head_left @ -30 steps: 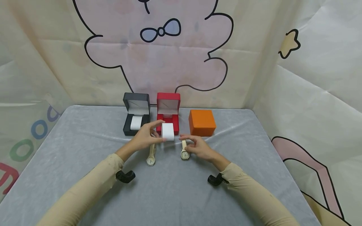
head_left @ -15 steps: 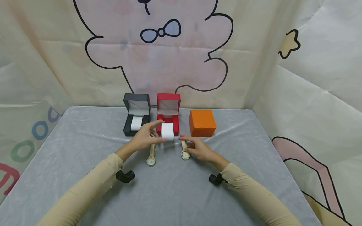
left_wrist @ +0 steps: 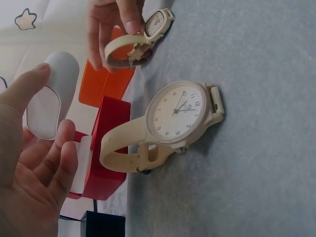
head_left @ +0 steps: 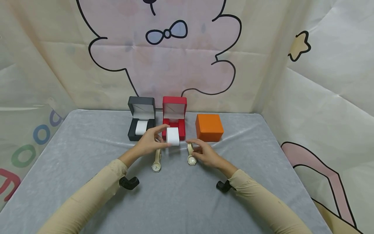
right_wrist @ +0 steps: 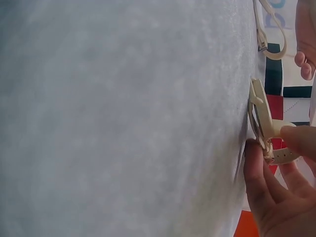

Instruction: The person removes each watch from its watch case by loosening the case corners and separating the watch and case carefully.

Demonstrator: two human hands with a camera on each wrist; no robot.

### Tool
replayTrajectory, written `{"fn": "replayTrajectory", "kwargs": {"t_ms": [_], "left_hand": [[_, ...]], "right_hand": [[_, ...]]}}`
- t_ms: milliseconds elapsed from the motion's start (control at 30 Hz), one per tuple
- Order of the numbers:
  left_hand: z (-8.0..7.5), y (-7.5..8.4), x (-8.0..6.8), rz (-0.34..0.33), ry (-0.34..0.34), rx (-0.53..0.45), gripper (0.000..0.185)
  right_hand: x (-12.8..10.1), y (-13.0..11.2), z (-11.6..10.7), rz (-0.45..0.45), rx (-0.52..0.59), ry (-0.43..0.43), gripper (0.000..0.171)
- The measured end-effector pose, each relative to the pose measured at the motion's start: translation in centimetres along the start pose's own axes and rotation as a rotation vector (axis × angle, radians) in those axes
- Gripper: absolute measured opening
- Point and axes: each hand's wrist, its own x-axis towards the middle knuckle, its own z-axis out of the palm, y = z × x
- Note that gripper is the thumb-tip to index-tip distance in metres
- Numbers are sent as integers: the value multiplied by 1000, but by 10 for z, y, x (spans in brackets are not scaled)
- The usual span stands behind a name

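Clock positions being read in the head view from the white cushion, twelve pointing toward the backdrop.

Left hand [head_left: 150, 142]: narrowly spread, its thumb and index finger pinching a small white rounded cushion [head_left: 173, 136] from the nine o'clock side; remaining fingers bending behind it. The cushion is standing in front of the red box.

Right hand [head_left: 205, 152]: lying at about four, nearly closed, thumb and fingers pinching a cream wristwatch with a squarish case [head_left: 191, 160]; its looped strap is pointing toward twelve.

Second watch: a cream wristwatch with a round white dial [head_left: 156, 166] is lying at seven, near the left hand, dial turned up.

Boxes: a red box with a pale lining [head_left: 174, 104] is standing at twelve, lid raised; a dark grey box with a pale lining [head_left: 141, 105], holding another white cushion [head_left: 141, 127], is standing between nine and ten, lid raised; a closed orange cube-shaped box [head_left: 209, 127] is standing between two and three. All are resting on a grey cloth-covered table [head_left: 187, 201].

Obscured: the held cushion and left hand are covering part of the red box's front; the left hand is masking the dark box's near right corner. The right wrist view is cutting off the round watch and left hand. Whether the squarish case is touching the cloth is remaining unclear.
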Motion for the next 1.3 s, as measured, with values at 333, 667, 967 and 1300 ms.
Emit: {"fn": "replayTrajectory", "kwargs": {"t_ms": [333,667,967,1300], "left_hand": [[0,0,0,4,7,2,78],[1,-1,4,-18,0,9,80],[2,-1,8,-23,-11,15,79],[-1,-6,16,-13,-7,10,80]], "right_hand": [[0,0,-3,43,-45,18,43],[0,-3,-7,84,-136,15,46],[-1,-3,-9,80,-175,-11,54],[-1,-5,-12,111,-168,-28,56]]}}
